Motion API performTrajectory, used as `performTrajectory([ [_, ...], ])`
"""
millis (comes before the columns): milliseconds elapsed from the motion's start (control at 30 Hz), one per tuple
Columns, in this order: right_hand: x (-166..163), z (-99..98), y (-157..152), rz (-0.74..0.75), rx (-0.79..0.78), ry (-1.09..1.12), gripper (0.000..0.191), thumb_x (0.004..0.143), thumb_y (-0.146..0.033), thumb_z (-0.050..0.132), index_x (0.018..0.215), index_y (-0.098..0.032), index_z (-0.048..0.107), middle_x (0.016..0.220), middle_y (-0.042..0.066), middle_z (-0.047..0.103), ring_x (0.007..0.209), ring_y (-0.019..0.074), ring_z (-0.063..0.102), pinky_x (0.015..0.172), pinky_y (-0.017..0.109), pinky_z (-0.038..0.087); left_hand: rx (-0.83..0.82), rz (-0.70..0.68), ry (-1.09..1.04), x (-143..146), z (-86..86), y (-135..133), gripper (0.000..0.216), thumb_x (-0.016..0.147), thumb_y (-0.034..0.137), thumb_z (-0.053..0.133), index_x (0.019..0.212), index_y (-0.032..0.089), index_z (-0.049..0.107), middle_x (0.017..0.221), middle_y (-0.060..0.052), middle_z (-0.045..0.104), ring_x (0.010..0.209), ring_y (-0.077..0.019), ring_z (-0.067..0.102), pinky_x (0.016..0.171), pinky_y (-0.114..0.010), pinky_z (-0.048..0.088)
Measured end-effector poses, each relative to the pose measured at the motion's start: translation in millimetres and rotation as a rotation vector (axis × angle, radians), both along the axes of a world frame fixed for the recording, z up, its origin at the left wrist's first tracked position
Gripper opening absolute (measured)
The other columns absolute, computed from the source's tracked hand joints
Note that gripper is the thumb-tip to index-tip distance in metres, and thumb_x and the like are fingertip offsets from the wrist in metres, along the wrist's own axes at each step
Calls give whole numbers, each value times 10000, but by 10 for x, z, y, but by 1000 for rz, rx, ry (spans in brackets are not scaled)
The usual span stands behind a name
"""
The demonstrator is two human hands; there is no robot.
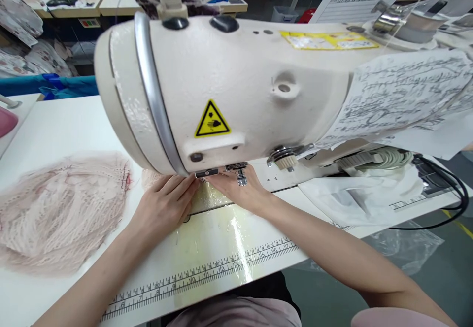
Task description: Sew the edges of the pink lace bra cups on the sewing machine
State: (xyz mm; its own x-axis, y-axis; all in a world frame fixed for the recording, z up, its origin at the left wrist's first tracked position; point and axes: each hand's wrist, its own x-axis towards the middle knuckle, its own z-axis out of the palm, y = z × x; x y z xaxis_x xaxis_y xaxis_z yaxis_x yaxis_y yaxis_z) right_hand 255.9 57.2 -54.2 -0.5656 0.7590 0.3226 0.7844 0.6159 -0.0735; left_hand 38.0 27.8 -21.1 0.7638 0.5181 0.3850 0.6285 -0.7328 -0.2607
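A white sewing machine (229, 81) stands across the table, and both my hands meet under its head. My left hand (164, 206) has its fingers bent and pressed together at the needle area, with a bit of pale pink lace fabric (149, 178) showing behind them. From the other side, my right hand (244, 189) reaches in, its fingers pointing left towards the left fingertips. The machine head and a small metal clamp (242, 177) partly cover those fingers, so what they pinch is hidden. A larger pile of pink lace fabric (70, 209) lies left of my left hand.
A printed ruler tape (192, 280) runs along the table's front edge. Handwritten paper (399, 95) covers the machine's right side. White cloth (354, 201) and black cables (456, 189) lie at the right. Behind are other worktables (125, 4).
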Motion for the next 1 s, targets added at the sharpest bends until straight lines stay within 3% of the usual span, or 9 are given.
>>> performTrajectory([
  [200, -3, 94, -185, 61, 119, 55, 327, 1010, -412, 393, 1148, -260, 647, 1098, -19, 714, 843, 148, 655, 670, 335, 421, -105, 111, -26, 1, 6, 13, 331, 914, 205, 493, 1165, 27, 614, 924, -118, 725, 781, -236, 662, 760, -391, 497],
  [433, 5, 77, -161, 76, 95, 94, 315, 991, -418, 437, 1162, -264, 652, 1070, -4, 717, 857, 170, 650, 719, 342, 433, -64, 60, -16, 4, -27, 7, 318, 926, 203, 517, 1222, 116, 597, 1174, -71, 697, 871, -244, 676, 791, -405, 485],
  [600, -1, 116, -158, 92, 91, 117, 296, 984, -400, 463, 1141, -240, 657, 1102, 20, 704, 983, 191, 629, 874, 369, 420, -75, 64, -33, 1, -39, 13, 355, 922, 213, 521, 1250, 92, 581, 1193, -80, 689, 905, -247, 677, 825, -420, 481],
  [867, -17, 89, -166, 77, 65, 111, 313, 990, -405, 445, 1187, -250, 633, 1107, 31, 710, 968, 188, 640, 831, 364, 433, -103, 131, -38, 22, -24, 6, 347, 914, 225, 496, 1223, 126, 618, 1152, -90, 705, 832, -243, 665, 770, -416, 483],
  [1000, -24, 119, -163, 80, 23, 94, 324, 993, -391, 436, 1216, -245, 621, 1150, 51, 691, 1046, 202, 618, 907, 382, 418, -119, 145, -47, 32, -16, 8, 363, 905, 239, 492, 1226, 126, 620, 1127, -97, 713, 875, -260, 661, 763, -413, 476],
])
